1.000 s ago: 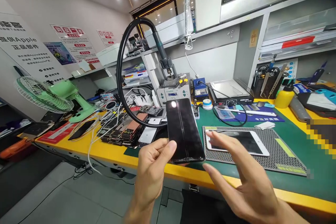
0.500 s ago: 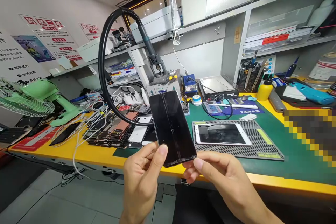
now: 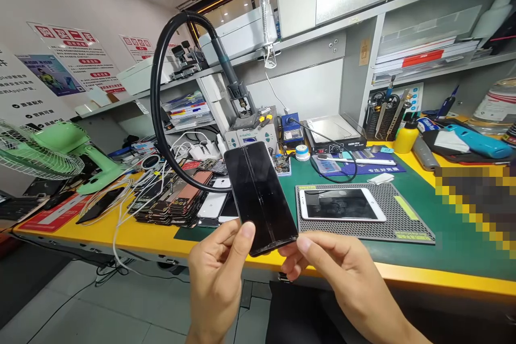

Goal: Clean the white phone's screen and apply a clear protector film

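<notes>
A black smartphone is held up in front of the bench, its dark screen facing me and tilted to the left. A lengthwise streak of reflected light runs down the glass, and the lower edge looks scuffed. My left hand grips its lower left side, thumb on the front edge and fingers behind. My right hand pinches the lower right corner between thumb and fingers; some fingertips are hidden behind the phone. Beyond my right hand, a white tablet lies on a grey perforated mat.
Stacked phone parts and tangled white cables lie left of the phone. A black flexible hose arches over them. Behind stand a hot-air station and a hot plate. A green fan stands far left, a yellow bottle right.
The phone has tipped slightly further left, its top edge shifting left and a little down. Both hands keep their hold on it, moving slightly left.
</notes>
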Demonstrator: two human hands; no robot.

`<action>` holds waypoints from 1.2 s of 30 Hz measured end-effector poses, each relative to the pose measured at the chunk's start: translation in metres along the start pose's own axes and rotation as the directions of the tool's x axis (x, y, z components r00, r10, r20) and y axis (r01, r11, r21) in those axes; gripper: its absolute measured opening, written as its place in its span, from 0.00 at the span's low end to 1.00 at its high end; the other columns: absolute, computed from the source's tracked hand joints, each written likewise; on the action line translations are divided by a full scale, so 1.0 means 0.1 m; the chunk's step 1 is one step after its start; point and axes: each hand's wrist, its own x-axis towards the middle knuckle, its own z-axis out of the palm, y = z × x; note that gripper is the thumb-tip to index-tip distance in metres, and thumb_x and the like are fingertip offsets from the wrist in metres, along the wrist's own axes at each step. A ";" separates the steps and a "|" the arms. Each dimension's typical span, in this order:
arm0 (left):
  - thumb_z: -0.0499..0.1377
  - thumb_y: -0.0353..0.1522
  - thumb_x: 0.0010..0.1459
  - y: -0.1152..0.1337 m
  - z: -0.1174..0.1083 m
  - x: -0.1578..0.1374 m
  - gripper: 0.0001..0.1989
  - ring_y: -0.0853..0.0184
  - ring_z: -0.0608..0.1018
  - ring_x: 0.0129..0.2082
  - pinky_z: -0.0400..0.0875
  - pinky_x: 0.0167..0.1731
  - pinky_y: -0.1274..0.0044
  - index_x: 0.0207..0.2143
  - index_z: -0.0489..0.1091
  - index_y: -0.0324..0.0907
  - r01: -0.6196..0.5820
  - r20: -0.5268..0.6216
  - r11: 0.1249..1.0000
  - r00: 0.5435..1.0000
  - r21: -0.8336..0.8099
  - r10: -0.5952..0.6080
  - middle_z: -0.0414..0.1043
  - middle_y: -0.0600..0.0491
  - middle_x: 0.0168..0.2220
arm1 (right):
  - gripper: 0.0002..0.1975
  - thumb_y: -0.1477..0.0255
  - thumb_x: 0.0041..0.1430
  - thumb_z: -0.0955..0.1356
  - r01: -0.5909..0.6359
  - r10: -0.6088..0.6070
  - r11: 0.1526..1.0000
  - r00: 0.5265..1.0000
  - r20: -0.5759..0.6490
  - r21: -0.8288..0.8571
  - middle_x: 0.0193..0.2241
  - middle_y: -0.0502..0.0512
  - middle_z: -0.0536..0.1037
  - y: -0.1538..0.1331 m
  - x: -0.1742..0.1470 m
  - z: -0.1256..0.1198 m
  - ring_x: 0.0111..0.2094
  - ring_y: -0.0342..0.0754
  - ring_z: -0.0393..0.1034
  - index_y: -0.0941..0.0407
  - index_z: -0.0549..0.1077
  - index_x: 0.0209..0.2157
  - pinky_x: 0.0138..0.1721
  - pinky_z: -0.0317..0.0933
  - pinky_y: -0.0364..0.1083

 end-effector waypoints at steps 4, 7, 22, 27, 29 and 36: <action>0.68 0.46 0.57 -0.01 0.05 -0.06 0.19 0.72 0.62 0.22 0.57 0.20 0.79 0.26 0.73 0.40 -0.021 -0.075 0.999 0.997 0.027 0.023 0.61 0.57 0.20 | 0.23 0.50 0.63 0.71 -0.035 0.032 0.999 0.996 -0.089 -0.034 0.28 0.58 0.81 0.05 0.04 0.04 0.31 0.50 0.77 0.57 0.80 0.32 0.37 0.73 0.46; 0.68 0.46 0.56 -0.04 0.07 -0.11 0.18 0.72 0.62 0.21 0.57 0.19 0.79 0.27 0.75 0.40 -0.030 -0.136 0.997 0.990 0.066 0.039 0.62 0.57 0.20 | 0.23 0.50 0.64 0.71 -0.021 0.014 0.998 0.993 -0.115 -0.062 0.27 0.56 0.80 0.08 0.06 0.06 0.31 0.49 0.75 0.56 0.79 0.31 0.36 0.72 0.45; 0.68 0.43 0.57 -0.07 0.02 -0.01 0.18 0.72 0.69 0.22 0.66 0.23 0.80 0.24 0.72 0.40 0.190 0.015 0.947 0.981 -0.259 -0.193 0.66 0.56 0.22 | 0.23 0.54 0.71 0.66 0.020 -0.025 0.994 0.998 0.050 0.107 0.32 0.60 0.83 0.05 0.04 0.05 0.34 0.51 0.80 0.59 0.82 0.35 0.39 0.74 0.47; 0.69 0.43 0.56 -0.12 0.03 0.00 0.16 0.69 0.75 0.24 0.72 0.26 0.78 0.28 0.75 0.39 0.257 0.065 0.905 0.966 -0.340 -0.250 0.73 0.53 0.25 | 0.20 0.58 0.72 0.66 0.063 -0.068 0.991 0.997 0.036 0.115 0.32 0.57 0.82 0.07 0.01 0.06 0.35 0.49 0.76 0.56 0.82 0.38 0.40 0.72 0.47; 0.69 0.43 0.56 -0.14 0.03 0.00 0.16 0.68 0.77 0.26 0.74 0.28 0.77 0.29 0.75 0.39 0.266 0.073 0.895 0.964 -0.359 -0.257 0.75 0.52 0.26 | 0.17 0.58 0.71 0.67 0.077 -0.079 0.992 0.997 0.021 0.100 0.32 0.56 0.81 0.08 0.02 0.07 0.34 0.48 0.74 0.55 0.82 0.39 0.40 0.71 0.47; 0.70 0.41 0.56 -0.15 0.03 -0.01 0.14 0.65 0.80 0.29 0.76 0.32 0.74 0.33 0.78 0.38 0.279 0.080 0.876 0.960 -0.394 -0.270 0.78 0.50 0.29 | 0.13 0.60 0.68 0.71 0.029 -0.028 0.995 1.000 -0.004 0.096 0.34 0.54 0.80 0.09 -0.02 0.08 0.35 0.46 0.74 0.54 0.82 0.42 0.40 0.72 0.45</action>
